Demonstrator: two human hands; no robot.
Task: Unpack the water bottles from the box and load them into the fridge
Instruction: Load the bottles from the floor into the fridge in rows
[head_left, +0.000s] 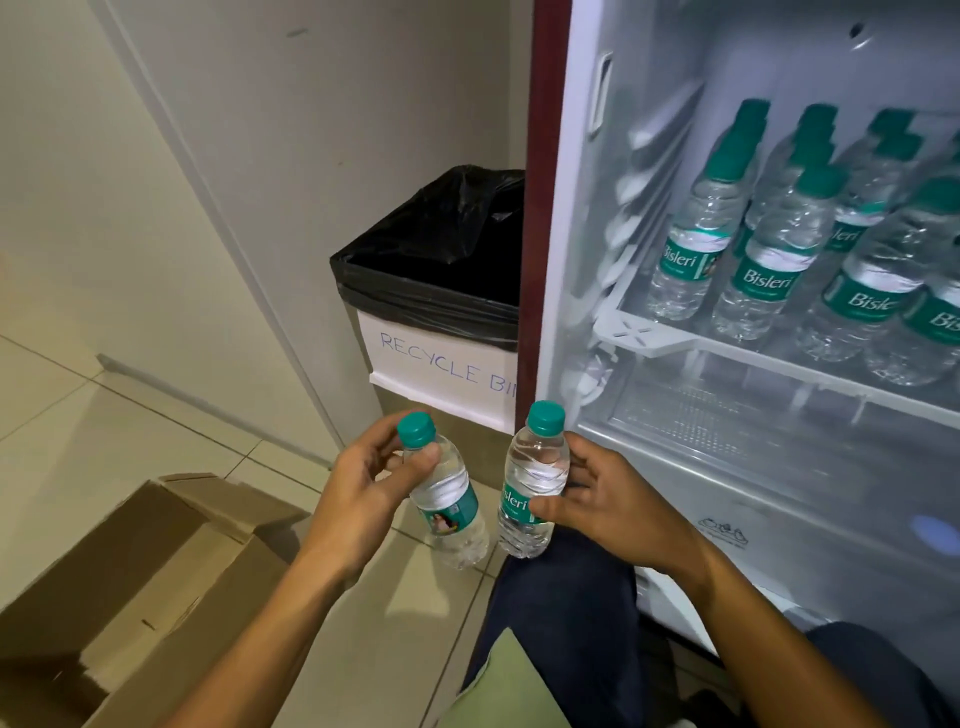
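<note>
Gripping one water bottle each: left hand (363, 480) on left bottle (448, 499), right hand (605, 501) on right bottle (532, 480); open fridge (582, 332) just beyond the right hand.

Office pantry corner, likely: tiled floor (130, 431), hand-labelled recycle bin (441, 332), fridge (727, 467) stocked with identical water bottles (769, 260).

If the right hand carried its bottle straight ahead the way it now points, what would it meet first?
Most likely the other bottle held by the left hand: the right hand points leftward with its bottle close beside that one. Depth is unclear; if it passes, the recycle bin lies beyond.
</note>
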